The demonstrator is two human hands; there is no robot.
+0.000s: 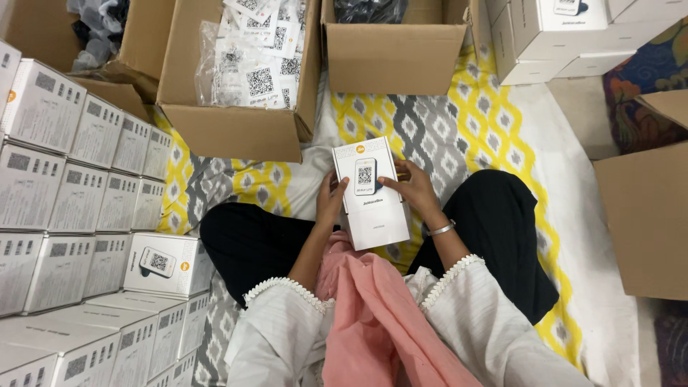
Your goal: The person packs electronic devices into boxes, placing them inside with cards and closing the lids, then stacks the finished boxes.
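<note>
Head view: my left hand (331, 201) and right hand (416, 190) grip white box (370, 192) by both sides; best keep it level.

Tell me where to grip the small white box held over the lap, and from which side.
Grip the small white box by its two long side faces, as the left hand and right hand do now, coming from either side; its printed top stays unobstructed.

Left hand (331, 198) and right hand (418, 188) face each other — fingers curled, gripping; forearms angled inward.
</note>
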